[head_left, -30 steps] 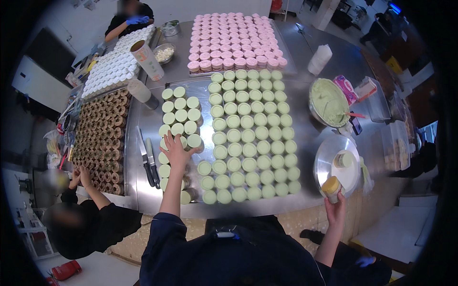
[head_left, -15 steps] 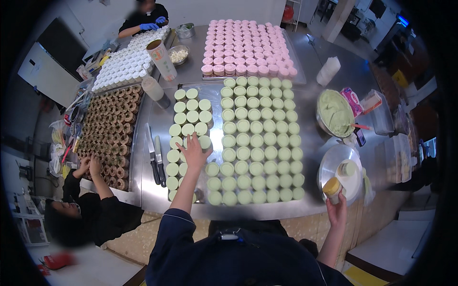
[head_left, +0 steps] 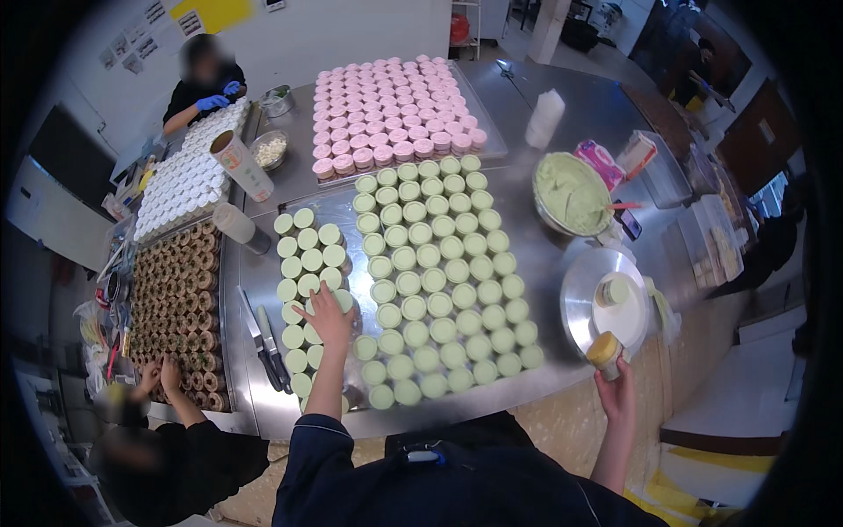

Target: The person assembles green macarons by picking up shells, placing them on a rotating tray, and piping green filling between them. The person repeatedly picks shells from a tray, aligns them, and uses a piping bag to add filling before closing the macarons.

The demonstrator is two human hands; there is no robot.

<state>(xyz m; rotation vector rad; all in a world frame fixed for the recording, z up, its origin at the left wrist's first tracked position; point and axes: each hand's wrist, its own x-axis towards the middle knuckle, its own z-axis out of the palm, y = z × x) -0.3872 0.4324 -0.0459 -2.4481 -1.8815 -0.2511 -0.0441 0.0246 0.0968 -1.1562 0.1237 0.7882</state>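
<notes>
My left hand [head_left: 330, 320] is spread over the left group of cups with smooth pale green tops [head_left: 311, 260]. Its fingers are apart and rest among the cups, touching some. One green-topped cup [head_left: 343, 302] sits against the thumb side of that hand. Over at the right, my right hand [head_left: 618, 391] grips a small cup with a golden-yellow top [head_left: 604, 349] at the near edge of a round metal tray [head_left: 579, 290]. On the tray stands another cup with a pale green top [head_left: 612, 290].
More green cups [head_left: 442, 278] fill the middle, pink-topped cups [head_left: 391, 114] behind. A bowl of green cream [head_left: 571, 195] stands right. Two black-handled knives [head_left: 266, 348] lie left. A co-worker's hands [head_left: 162, 376] work at brown cups [head_left: 176, 307]; another person in blue gloves [head_left: 212, 103] works far left.
The view has turned, so the table's things appear shifted left. Both my hands keep nearly the same places: the left over the green cups, the right with the golden-topped cup by the tray.
</notes>
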